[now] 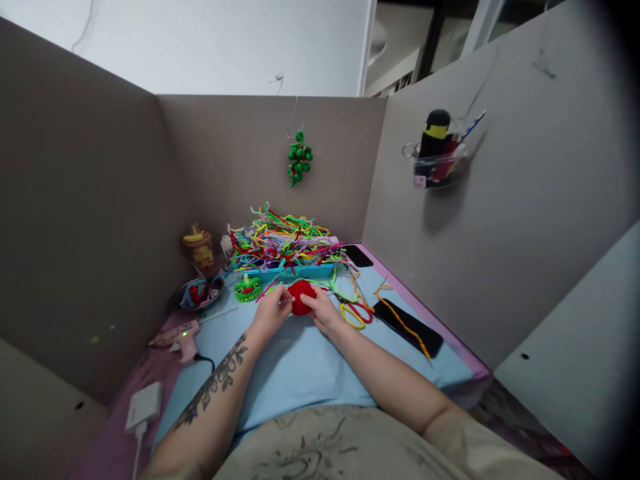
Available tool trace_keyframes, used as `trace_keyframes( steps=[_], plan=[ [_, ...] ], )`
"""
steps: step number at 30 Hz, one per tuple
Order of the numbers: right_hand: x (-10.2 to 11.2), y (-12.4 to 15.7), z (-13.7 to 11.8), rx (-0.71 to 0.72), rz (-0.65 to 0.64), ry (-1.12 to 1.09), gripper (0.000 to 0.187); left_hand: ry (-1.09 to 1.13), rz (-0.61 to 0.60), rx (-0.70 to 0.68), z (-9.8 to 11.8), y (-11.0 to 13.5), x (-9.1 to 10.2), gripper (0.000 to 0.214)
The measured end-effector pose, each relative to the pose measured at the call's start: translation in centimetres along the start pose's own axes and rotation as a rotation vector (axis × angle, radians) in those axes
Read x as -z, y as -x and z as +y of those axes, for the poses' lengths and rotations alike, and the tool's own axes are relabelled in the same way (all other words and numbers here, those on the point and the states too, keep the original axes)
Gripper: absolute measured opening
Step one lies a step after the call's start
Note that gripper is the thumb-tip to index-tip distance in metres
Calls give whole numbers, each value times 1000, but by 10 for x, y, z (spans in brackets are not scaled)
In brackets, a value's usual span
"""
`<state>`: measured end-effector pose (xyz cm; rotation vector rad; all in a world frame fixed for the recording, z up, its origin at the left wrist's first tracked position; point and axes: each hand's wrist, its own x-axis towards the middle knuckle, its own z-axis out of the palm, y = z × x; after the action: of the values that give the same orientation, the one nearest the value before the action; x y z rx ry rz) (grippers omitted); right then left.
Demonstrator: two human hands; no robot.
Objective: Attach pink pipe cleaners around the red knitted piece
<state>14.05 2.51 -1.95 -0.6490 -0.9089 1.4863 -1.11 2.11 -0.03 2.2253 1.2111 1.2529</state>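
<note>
A red round piece (301, 293), fuzzy-looking like coiled pipe cleaner, is held above the blue table cover. My right hand (326, 312) grips its right side, thumb lying across the front. At its left edge my left hand (273, 311) is closed, fingertips pinched against the piece; anything small between them is too fine to make out. A green pipe-cleaner figure (248, 288) with eyes and a red mouth sits just beyond my left hand. Scissors (356, 313) with yellow and red handles lie to the right of my right hand.
A blue tray (295, 272) heaped with colourful pipe cleaners (287, 240) stands at the back. At left are a pink glue gun (187, 340), a dark bowl (216, 293), a cup (199, 248) and a white adapter (144, 407). A black phone-like slab (400, 323) lies right; partitions surround the table.
</note>
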Motion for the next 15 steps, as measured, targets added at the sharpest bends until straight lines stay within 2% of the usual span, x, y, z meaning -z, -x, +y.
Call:
trace_keyframes(
  steps=[8,15],
  plan=[
    [1,-1,0,3,-7,12,36,92,71,85,3,-1,-1,10],
    [0,-1,0,11,-5,27,35,140,83,122,4,-2,-1,14]
  ],
)
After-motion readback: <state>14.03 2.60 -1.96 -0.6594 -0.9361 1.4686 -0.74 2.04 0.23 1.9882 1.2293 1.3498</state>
